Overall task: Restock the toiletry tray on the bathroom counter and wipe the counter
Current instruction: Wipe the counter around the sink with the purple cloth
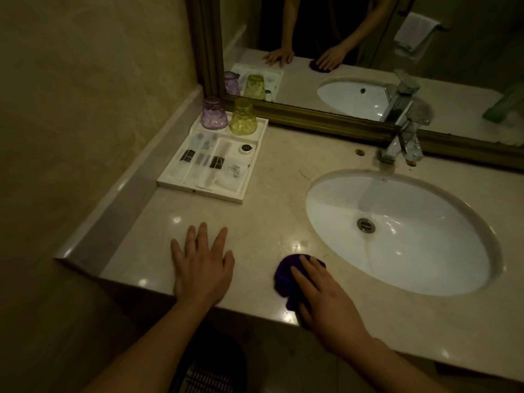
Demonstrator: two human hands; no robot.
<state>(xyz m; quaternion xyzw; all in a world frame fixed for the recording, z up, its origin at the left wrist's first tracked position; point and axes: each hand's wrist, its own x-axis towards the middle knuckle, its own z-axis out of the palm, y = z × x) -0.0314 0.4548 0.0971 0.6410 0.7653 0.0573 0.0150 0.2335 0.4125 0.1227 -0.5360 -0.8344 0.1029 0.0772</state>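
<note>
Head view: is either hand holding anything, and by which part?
Nothing is gripped. The right hand presses flat on top of the purple cloth, fingers fairly straight. The left hand lies flat on the counter.

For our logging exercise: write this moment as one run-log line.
phase: wiping counter | left hand: flat on counter | right hand: presses purple cloth beside sink | tray: at back left

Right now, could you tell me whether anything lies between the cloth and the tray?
Nothing visible: bare counter runs from the cloth under the right hand to the tray. The left hand rests flat just left of that path.
</note>
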